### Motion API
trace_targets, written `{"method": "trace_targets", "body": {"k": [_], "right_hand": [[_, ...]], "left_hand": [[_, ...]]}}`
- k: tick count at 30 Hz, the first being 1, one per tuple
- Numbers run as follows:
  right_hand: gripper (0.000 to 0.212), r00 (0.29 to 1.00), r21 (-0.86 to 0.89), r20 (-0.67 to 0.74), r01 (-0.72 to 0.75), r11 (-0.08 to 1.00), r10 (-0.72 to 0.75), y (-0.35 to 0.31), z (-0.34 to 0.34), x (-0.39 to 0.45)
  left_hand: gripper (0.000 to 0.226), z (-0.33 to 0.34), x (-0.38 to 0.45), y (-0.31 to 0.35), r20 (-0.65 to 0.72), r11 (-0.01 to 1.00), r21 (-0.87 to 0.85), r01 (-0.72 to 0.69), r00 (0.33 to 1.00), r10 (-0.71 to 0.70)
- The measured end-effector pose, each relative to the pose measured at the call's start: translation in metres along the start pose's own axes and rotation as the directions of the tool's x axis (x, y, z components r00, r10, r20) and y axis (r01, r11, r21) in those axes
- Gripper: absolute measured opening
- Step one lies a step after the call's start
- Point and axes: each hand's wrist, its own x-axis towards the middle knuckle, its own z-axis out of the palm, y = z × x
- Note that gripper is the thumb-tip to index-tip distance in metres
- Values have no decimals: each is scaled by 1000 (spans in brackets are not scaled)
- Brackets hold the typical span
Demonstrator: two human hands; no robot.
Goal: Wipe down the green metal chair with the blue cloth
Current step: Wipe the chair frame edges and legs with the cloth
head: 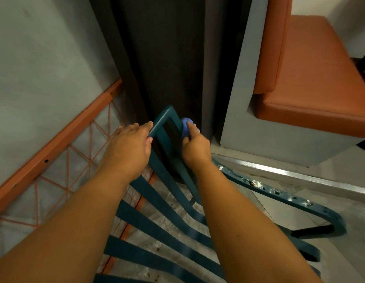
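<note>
The green metal chair (pixel 157 227) fills the lower middle, its flat slats running toward me and its top frame corner up at the centre. My left hand (pixel 132 144) grips the left bar of that frame near the corner. My right hand (pixel 195 147) holds the bunched blue cloth (pixel 186 126) and presses it against the right bar of the frame. Only a small part of the cloth shows above my fingers. The chair's right armrest (pixel 279 193) curves off to the right, with chipped paint and spots on it.
An orange metal frame with wire mesh (pixel 61 144) leans along the grey wall on the left. A dark panel (pixel 167 58) stands straight ahead. A grey bench with orange cushions (pixel 312 94) is at the right, above a metal floor strip (pixel 290 174).
</note>
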Motion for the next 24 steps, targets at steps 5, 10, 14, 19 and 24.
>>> {"method": "trace_targets", "body": {"k": [5,10,14,19,24], "right_hand": [[54,948,18,-28,317,948,-316,30,14,-56],[40,994,376,-32,-84,923,104,54,11,-86],[37,887,669,-359,27,742,291,39,0,-83],[57,967,166,-230,149,975,-109,17,13,-37],[56,993,-258,16,113,959,-113,31,8,-4]], "left_hand": [[45,0,1,-1,15,1000,-9,1,1000,-1],[45,-2,-1,-1,21,1000,-23,2,1000,-2],[44,-2,-3,1,2,999,-46,4,1000,-4],[45,-2,-2,0,5,1000,-25,-1,1000,1],[45,-1,-1,-1,5,1000,-27,-4,1000,4]]}}
